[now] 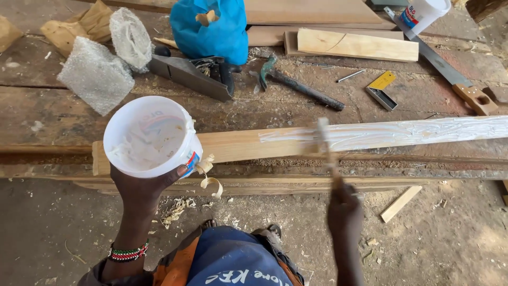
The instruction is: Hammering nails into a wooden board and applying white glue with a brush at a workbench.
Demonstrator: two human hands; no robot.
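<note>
Left hand [138, 186] grips white glue tub [151, 136] from below, w/ plank [238, 144] just beyond it. Right hand [344, 209] closed on blurred stick [326, 148], prob. a spreader, tip on plank; keep strokes thin & even along the wet glue [402, 132]

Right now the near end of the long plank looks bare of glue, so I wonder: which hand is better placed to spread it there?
The right hand: it holds the thin wooden spreading stick over the long pale plank. The left hand holds the white plastic tub.
</note>
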